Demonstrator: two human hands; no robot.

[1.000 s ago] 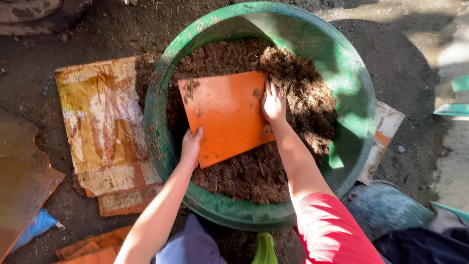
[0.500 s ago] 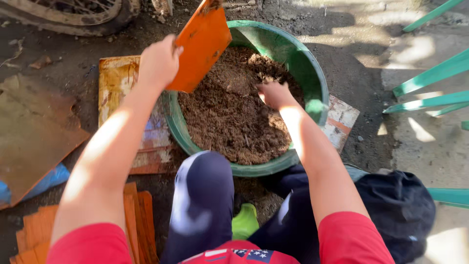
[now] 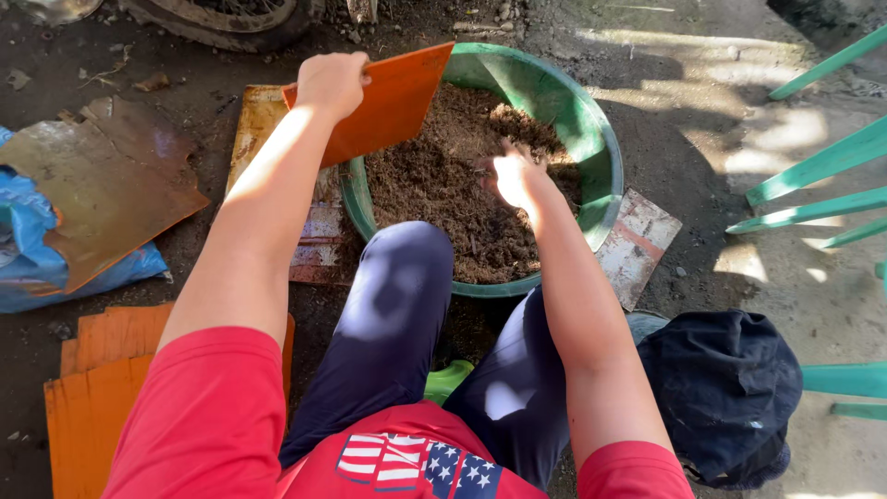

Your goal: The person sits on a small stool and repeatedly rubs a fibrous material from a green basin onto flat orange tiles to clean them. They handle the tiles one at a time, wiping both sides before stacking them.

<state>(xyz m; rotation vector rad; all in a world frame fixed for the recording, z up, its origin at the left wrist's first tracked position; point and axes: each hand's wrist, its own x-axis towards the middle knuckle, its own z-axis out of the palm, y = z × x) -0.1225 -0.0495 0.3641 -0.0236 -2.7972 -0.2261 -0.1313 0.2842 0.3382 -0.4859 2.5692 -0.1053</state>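
My left hand [image 3: 331, 83] grips an orange flat board [image 3: 393, 102] by its left edge and holds it tilted above the left rim of a green round basin [image 3: 591, 139]. The basin is filled with brown crumbly soil [image 3: 443, 185]. Over the soil near the middle hovers my right hand [image 3: 515, 177], fingers spread, palm down, touching or just above the surface. My knees in dark blue trousers press against the basin's near side.
A worn flat board [image 3: 268, 120] lies left of the basin, another [image 3: 637, 245] at its right. Rusty sheet [image 3: 102, 185] over a blue bag [image 3: 28, 259] at left. Orange boards [image 3: 92, 397] at bottom left. Dark cap [image 3: 721, 388] at right, green chair slats [image 3: 813, 185] beyond.
The orange board lay on the soil under both hands; my left hand lifted it out to the basin's left rim. My right hand stayed over the soil. The camera pulled back.
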